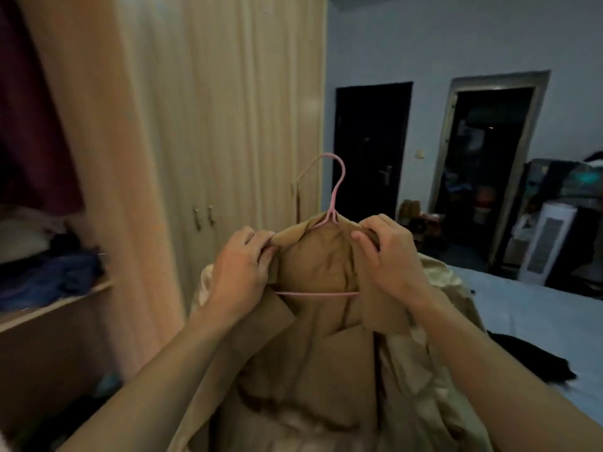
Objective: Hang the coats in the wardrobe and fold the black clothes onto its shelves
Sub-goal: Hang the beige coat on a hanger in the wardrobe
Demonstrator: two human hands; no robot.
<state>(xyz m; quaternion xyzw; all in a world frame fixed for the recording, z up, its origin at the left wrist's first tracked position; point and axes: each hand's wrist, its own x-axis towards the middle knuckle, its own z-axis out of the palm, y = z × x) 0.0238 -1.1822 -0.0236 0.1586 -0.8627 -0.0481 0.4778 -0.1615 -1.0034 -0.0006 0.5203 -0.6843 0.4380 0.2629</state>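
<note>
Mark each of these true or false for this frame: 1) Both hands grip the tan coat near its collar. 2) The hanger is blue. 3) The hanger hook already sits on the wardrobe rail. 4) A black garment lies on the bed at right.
1) True: the left hand and right hand hold the tan coat beside its collar.
2) False: the hanger is pink.
3) False: the hook stands free in the air, in front of the closed wardrobe doors.
4) True: a black garment lies on the bed.
</note>
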